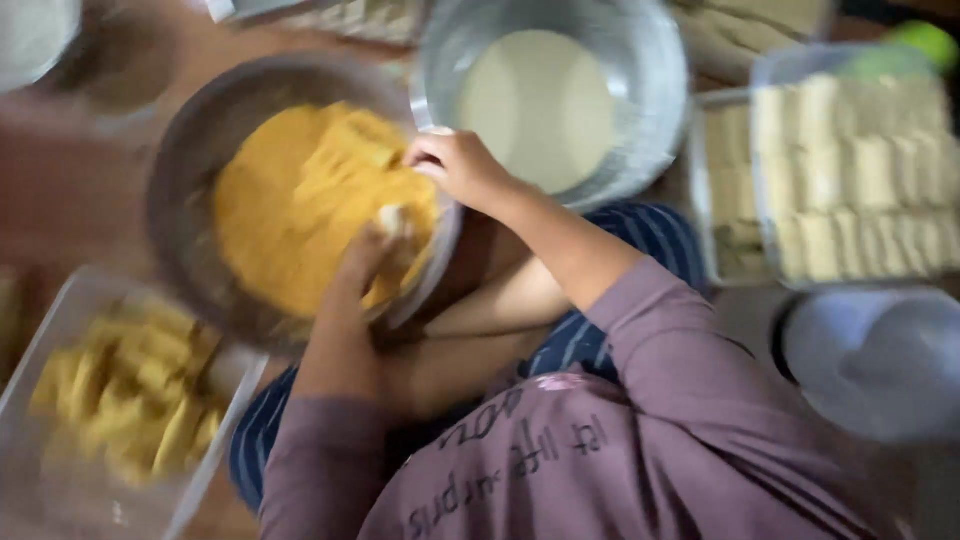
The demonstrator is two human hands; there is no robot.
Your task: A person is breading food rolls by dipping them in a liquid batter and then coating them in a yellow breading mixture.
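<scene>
A metal bowl [185, 170] holds orange-yellow crumbs [290, 210]. My left hand [365, 265] reaches into the crumbs from the near side and its fingers close on a small pale piece [390, 218]. My right hand [462, 168] comes in from the right with curled fingers, and its fingertips touch the crumbs at the bowl's right rim. Motion blur hides whether it holds anything.
A second metal bowl [650, 90] with pale batter [540, 105] stands behind the right hand. A clear tray [60, 480] of yellow coated pieces [130, 395] lies at the lower left. Trays [700, 200] of pale uncoated pieces [860, 170] lie at the right, above a white lidded container [880, 360].
</scene>
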